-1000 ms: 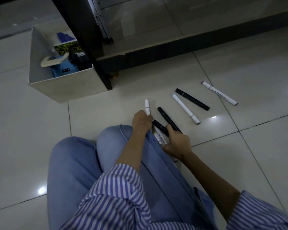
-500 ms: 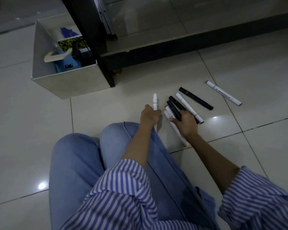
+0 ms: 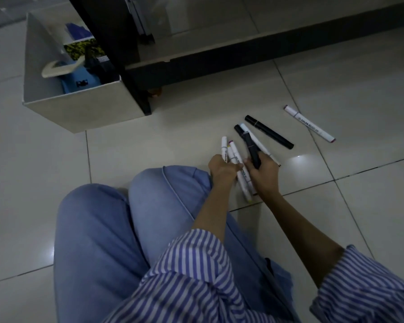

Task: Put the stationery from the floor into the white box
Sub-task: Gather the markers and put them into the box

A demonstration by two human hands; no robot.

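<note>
The left hand (image 3: 221, 170) is gripping white markers (image 3: 233, 157) while the right hand (image 3: 262, 169) is clutching a black marker (image 3: 248, 142), with the white box (image 3: 79, 113) sitting at ten o'clock, so overfull fists are risking dropped, rolling pens.

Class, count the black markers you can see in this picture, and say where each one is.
2. One black marker lies loose on the floor tiles; the other black marker is gripped in the right hand. More may be hidden under the hands.
</note>
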